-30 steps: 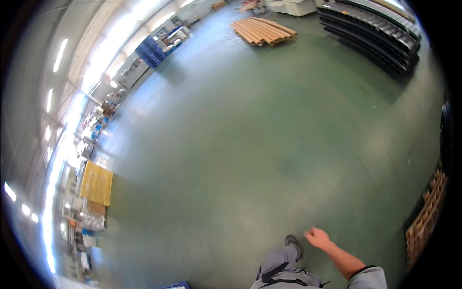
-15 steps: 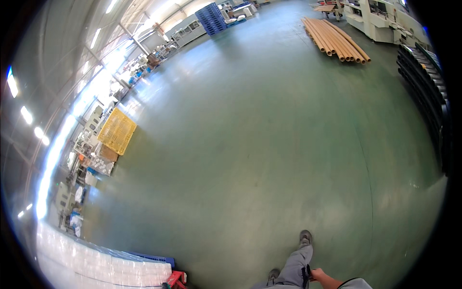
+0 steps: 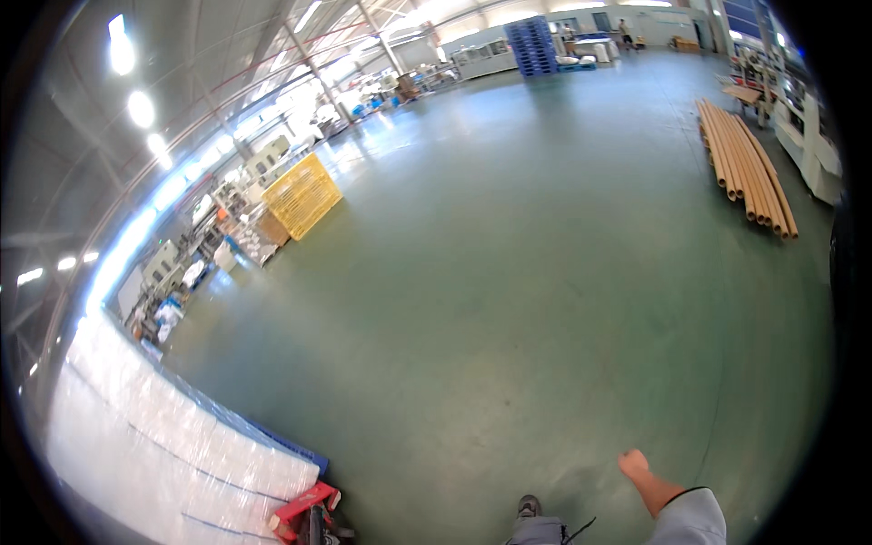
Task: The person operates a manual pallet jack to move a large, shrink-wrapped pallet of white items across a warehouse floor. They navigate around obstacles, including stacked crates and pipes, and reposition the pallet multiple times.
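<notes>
blue-banded white stack (image 3: 168, 427), red frame (image 3: 305, 502), black-edged grey sleeve (image 3: 692, 520), green floor (image 3: 472, 300), yellow pallet (image 3: 302, 197), tan tubes (image 3: 743, 171)

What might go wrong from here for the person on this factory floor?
The red pallet jack sits to the left of the person's shoe; a sidestep that way might catch a foot.
The cardboard tubes show no strap, so a knock could set some rolling.
The yellow pallet appears to stand on edge and might tip if bumped.

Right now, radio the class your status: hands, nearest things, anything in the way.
Left hand out of view. Right hand over green floor, nothing visible in it. Possibly in the way leftward: red equipment, white wrapped stack.
</notes>
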`<state>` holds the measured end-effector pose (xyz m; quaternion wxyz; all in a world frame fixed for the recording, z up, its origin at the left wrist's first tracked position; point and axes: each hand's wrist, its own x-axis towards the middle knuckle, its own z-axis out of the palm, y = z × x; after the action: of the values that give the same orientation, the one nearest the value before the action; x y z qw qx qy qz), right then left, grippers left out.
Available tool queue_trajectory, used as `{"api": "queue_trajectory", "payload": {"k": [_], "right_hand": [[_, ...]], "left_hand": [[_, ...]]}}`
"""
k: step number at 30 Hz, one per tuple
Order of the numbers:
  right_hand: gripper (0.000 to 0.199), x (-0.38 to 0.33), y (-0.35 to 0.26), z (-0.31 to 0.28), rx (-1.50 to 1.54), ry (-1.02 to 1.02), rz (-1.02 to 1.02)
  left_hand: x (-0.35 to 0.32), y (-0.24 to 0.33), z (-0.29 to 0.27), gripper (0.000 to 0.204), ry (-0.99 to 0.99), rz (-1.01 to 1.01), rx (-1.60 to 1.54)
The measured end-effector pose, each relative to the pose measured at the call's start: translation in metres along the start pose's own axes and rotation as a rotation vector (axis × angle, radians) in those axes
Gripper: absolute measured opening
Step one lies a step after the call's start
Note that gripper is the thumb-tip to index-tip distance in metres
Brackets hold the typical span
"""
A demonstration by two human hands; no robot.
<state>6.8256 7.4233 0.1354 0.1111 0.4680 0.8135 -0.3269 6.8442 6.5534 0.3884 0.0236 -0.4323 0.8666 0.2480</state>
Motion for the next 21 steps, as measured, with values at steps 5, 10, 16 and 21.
{"api": "queue_trajectory", "payload": {"k": [5,10,16,21], "right_hand": [[0.046,-0.049,-0.244,0.014,-0.056,-0.238,-0.480],[0.046,-0.230,-0.374,0.056,0.243,-0.621,-0.939],[0.034,-0.354,-0.361,-0.007,0.304,-0.682,-1.450],[0.024,-0.379,-0.339,-0.037,0.331,-0.459,-1.773]], "left_hand": [[-0.101,0.069,-0.003,0.073,0.032,0.124,0.195],[-0.211,0.146,0.006,0.075,0.041,-0.031,0.265],[-0.326,0.192,0.018,0.084,-0.128,-0.148,0.223],[-0.375,0.210,0.006,0.081,-0.378,-0.043,0.134]]}}
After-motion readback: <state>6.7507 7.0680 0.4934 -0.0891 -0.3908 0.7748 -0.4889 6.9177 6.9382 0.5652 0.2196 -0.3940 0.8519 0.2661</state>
